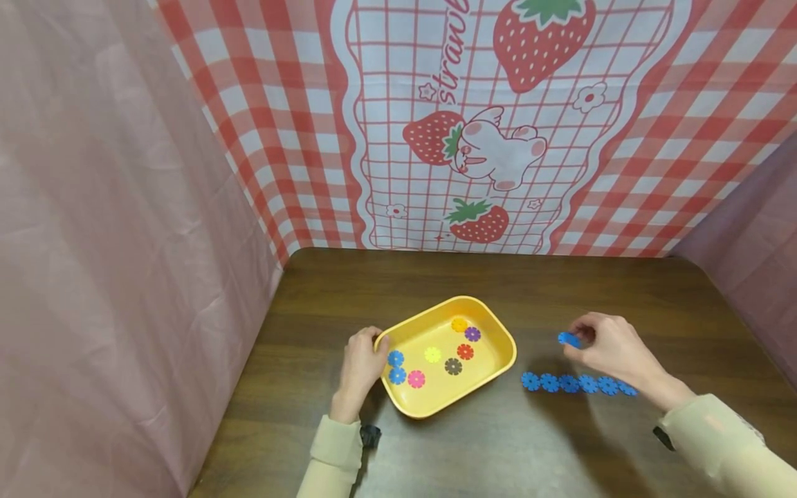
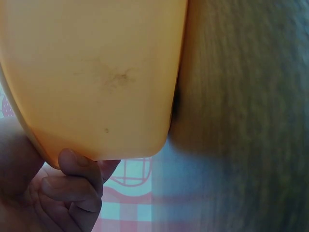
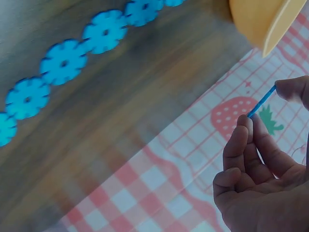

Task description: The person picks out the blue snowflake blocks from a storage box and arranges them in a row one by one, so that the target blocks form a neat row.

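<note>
My left hand [image 1: 363, 366] grips the left end of a yellow plastic tray [image 1: 418, 415], thumb inside the rim and fingers curled under the outside, as the left wrist view shows. Inside the tray lie several notched plastic discs, among them two blue ones, a pink disc [image 1: 416, 379], a red disc [image 1: 465, 351] and a purple disc [image 1: 472, 334]. To the right, my right hand [image 1: 613, 349] pinches a blue notched disc [image 1: 569, 339] by its edges between thumb and fingertips, above the table. Below that hand runs a row of blue notched discs [image 1: 569, 383], its right end partly hidden.
The dark wooden table [image 1: 349, 283] meets a red-and-white checked strawberry cloth [image 1: 299, 138] at its back edge. Pink curtain fabric [image 1: 124, 242] hangs along the left side, and more hangs at the right. A small black object [image 1: 370, 436] sits by the left wrist.
</note>
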`<action>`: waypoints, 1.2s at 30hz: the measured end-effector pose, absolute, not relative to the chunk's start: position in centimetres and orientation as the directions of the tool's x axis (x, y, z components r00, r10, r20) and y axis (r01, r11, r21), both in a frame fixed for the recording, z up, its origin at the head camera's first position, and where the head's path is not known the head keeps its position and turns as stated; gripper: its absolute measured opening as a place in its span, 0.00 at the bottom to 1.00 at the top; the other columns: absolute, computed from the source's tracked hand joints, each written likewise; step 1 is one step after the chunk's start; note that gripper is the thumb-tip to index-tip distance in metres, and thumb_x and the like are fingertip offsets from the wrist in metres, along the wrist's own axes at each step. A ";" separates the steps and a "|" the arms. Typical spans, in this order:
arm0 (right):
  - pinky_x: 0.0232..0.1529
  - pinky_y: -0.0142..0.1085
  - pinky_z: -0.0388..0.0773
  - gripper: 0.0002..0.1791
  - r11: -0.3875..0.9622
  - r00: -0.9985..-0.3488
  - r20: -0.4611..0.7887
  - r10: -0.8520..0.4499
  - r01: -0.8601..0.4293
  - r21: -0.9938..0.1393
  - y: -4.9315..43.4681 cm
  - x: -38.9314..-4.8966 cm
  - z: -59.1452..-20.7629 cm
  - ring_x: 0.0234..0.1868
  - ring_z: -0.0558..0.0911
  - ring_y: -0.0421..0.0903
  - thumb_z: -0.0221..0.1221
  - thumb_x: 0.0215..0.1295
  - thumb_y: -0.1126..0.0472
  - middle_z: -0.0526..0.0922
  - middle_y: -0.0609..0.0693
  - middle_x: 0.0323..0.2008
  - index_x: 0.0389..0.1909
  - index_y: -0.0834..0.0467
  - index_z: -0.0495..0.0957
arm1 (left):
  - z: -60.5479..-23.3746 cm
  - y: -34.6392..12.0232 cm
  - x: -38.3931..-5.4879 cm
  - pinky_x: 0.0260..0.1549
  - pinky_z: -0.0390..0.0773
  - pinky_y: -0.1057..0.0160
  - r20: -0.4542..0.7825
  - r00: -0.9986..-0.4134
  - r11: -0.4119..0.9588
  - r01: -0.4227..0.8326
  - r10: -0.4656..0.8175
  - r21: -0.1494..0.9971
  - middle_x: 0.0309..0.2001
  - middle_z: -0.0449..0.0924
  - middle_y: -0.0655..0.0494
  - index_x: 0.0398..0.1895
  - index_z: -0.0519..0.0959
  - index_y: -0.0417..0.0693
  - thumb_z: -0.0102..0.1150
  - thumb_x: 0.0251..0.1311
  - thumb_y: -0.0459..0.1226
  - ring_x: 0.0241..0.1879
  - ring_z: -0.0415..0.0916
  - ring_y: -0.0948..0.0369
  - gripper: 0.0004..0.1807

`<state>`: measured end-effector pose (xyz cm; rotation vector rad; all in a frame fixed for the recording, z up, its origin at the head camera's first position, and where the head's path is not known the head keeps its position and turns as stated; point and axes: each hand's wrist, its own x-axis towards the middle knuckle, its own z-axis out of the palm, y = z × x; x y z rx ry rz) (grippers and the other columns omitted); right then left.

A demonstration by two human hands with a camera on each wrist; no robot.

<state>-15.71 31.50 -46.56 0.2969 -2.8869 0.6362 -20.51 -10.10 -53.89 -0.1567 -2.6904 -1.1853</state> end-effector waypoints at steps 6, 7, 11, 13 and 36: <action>0.28 0.36 0.73 0.16 0.903 -0.971 0.209 -0.118 -0.193 -0.385 33.7 -14.9 -47.1 0.27 0.77 0.41 0.75 0.46 0.57 0.82 0.48 0.28 0.33 0.61 0.84 | -53.8 -10.1 -20.5 0.34 0.80 0.52 0.205 -0.979 0.676 0.163 0.018 0.718 0.36 0.83 0.45 0.36 0.83 0.38 0.63 0.63 0.36 0.32 0.80 0.50 0.08; 0.27 0.36 0.73 0.16 0.905 -0.972 0.205 -0.111 -0.184 -0.384 34.0 -14.7 -47.1 0.27 0.77 0.41 0.75 0.47 0.56 0.82 0.48 0.27 0.33 0.61 0.84 | -53.8 -10.1 -20.5 0.33 0.80 0.52 0.204 -0.979 0.676 0.162 0.018 0.718 0.36 0.83 0.45 0.36 0.83 0.38 0.63 0.63 0.36 0.32 0.80 0.50 0.08; 0.27 0.35 0.72 0.17 0.907 -0.980 0.180 -0.086 -0.152 -0.394 35.1 -14.1 -47.4 0.27 0.76 0.41 0.75 0.48 0.55 0.82 0.48 0.28 0.34 0.61 0.84 | -53.8 -10.1 -20.6 0.34 0.80 0.52 0.214 -0.977 0.680 0.169 0.018 0.714 0.36 0.83 0.45 0.35 0.83 0.38 0.63 0.63 0.36 0.32 0.80 0.50 0.08; 0.27 0.36 0.72 0.17 0.907 -0.982 0.176 -0.070 -0.135 -0.398 35.6 -13.8 -47.5 0.27 0.76 0.42 0.74 0.48 0.55 0.82 0.48 0.28 0.34 0.61 0.84 | -53.9 -10.1 -20.6 0.34 0.79 0.51 0.215 -0.976 0.681 0.170 0.019 0.712 0.36 0.83 0.45 0.35 0.83 0.38 0.63 0.62 0.36 0.32 0.80 0.49 0.08; 0.27 0.36 0.70 0.17 0.920 -0.990 0.126 0.063 0.008 -0.391 42.1 -11.5 -50.9 0.27 0.76 0.39 0.74 0.51 0.51 0.82 0.45 0.26 0.32 0.61 0.84 | -53.9 -10.0 -20.6 0.33 0.79 0.53 0.180 -0.984 0.680 0.143 0.016 0.720 0.36 0.83 0.46 0.36 0.83 0.38 0.63 0.64 0.37 0.32 0.79 0.52 0.08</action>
